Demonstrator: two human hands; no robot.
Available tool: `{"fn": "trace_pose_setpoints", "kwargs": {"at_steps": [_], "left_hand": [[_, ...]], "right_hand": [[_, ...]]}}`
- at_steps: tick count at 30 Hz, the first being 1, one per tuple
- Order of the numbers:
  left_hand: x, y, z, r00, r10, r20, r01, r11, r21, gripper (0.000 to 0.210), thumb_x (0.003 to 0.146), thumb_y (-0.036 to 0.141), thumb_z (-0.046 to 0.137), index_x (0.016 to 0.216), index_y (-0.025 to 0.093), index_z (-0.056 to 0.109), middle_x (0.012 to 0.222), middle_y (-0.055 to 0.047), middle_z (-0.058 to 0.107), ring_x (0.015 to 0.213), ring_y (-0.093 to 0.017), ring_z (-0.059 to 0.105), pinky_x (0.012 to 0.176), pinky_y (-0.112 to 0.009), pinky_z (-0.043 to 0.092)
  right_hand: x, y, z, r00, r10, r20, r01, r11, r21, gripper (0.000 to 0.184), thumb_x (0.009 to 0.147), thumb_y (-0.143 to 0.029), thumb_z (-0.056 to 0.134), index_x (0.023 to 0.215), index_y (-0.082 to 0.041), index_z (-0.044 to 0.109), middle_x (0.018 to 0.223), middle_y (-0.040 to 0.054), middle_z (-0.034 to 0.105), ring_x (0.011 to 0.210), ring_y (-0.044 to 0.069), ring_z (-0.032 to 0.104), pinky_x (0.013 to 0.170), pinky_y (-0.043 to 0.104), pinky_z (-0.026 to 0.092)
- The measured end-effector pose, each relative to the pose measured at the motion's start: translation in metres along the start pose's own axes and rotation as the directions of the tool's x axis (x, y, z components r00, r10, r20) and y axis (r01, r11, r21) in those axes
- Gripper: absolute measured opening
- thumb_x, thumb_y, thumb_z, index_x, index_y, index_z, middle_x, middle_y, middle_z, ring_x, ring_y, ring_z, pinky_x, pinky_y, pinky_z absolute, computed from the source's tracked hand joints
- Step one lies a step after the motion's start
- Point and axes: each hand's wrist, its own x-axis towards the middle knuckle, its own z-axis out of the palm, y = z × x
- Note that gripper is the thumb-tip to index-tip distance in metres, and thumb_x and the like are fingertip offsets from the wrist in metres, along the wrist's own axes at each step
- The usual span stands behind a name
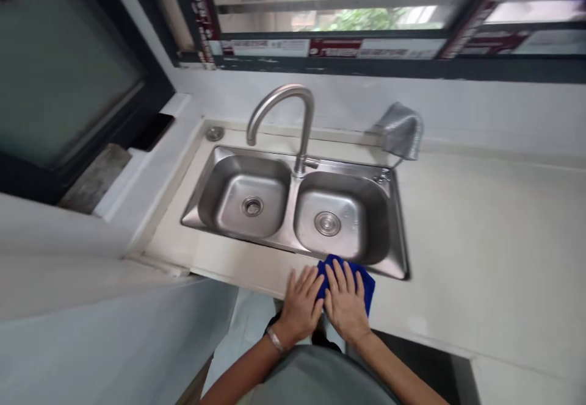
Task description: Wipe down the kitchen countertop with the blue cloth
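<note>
A blue cloth lies on the front edge of the counter, by the right basin of the steel sink. Flat on top of it rests my right hand, its fingers stretched out and pointing toward the basin. My left hand, with a metal bracelet at the wrist, lies on the counter edge just left of it. Its fingers are extended, and its fingertips reach the cloth's left edge. Part of the cloth is hidden under the hands.
A curved faucet rises behind the two basins. At the back right, a grey cloth hangs over something by the sink corner. A dark phone-like slab lies on the left ledge. The pale counter extends right; a window stands behind.
</note>
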Motion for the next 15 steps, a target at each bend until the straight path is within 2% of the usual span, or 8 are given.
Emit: {"fn": "trace_pose_setpoints", "kwargs": {"at_steps": [3, 5, 8, 11, 15], "left_hand": [[-0.056, -0.038, -0.026, 0.970, -0.163, -0.180, 0.171, 0.985, 0.026, 0.059, 0.097, 0.017, 0.039, 0.155, 0.019, 0.025, 0.159, -0.011, 0.038, 0.152, -0.023, 0.022, 0.124, -0.058, 0.023], [-0.094, -0.056, -0.043, 0.922, -0.254, -0.292, 0.268, 0.963, 0.010, 0.059, 0.096, 0.012, 0.038, 0.154, 0.020, 0.028, 0.157, -0.011, 0.041, 0.151, -0.023, 0.026, 0.122, -0.056, 0.031], [-0.143, -0.068, -0.058, 0.829, -0.374, -0.415, 0.395, 0.918, -0.038, 0.058, 0.095, 0.010, 0.041, 0.152, 0.021, 0.033, 0.154, -0.011, 0.045, 0.149, -0.023, 0.030, 0.118, -0.049, 0.041], [-0.175, -0.066, -0.054, 0.726, -0.469, -0.503, 0.489, 0.866, -0.101, 0.055, 0.095, 0.010, 0.042, 0.148, 0.022, 0.038, 0.150, -0.011, 0.050, 0.147, -0.023, 0.035, 0.113, -0.045, 0.047], [-0.193, -0.051, -0.026, 0.569, -0.597, -0.565, 0.574, 0.781, -0.246, 0.051, 0.095, 0.009, 0.041, 0.145, 0.024, 0.044, 0.146, -0.010, 0.055, 0.144, -0.023, 0.039, 0.110, -0.044, 0.051]], "right_hand": [[0.046, -0.063, 0.010, 0.986, -0.160, 0.036, 0.159, 0.987, 0.036, 0.066, 0.094, -0.040, 0.045, 0.154, -0.014, 0.029, 0.162, 0.0131, 0.024, 0.150, 0.035, 0.015, 0.120, 0.059, 0.017], [0.075, -0.105, 0.017, 0.958, -0.282, 0.051, 0.277, 0.958, 0.079, 0.064, 0.095, -0.040, 0.045, 0.152, -0.014, 0.033, 0.162, 0.0133, 0.026, 0.150, 0.036, 0.016, 0.120, 0.058, 0.018], [0.112, -0.164, 0.028, 0.896, -0.440, 0.053, 0.429, 0.891, 0.147, 0.063, 0.096, -0.040, 0.044, 0.152, -0.014, 0.033, 0.161, 0.0138, 0.026, 0.149, 0.037, 0.017, 0.120, 0.058, 0.018], [0.142, -0.218, 0.038, 0.828, -0.559, 0.043, 0.538, 0.813, 0.223, 0.063, 0.098, -0.039, 0.041, 0.153, -0.013, 0.030, 0.162, 0.0128, 0.025, 0.150, 0.037, 0.016, 0.121, 0.057, 0.017], [0.182, -0.278, 0.049, 0.732, -0.680, 0.042, 0.622, 0.693, 0.364, 0.058, 0.099, -0.036, 0.036, 0.153, -0.014, 0.032, 0.162, 0.0094, 0.027, 0.150, 0.034, 0.016, 0.123, 0.056, 0.014]]}}
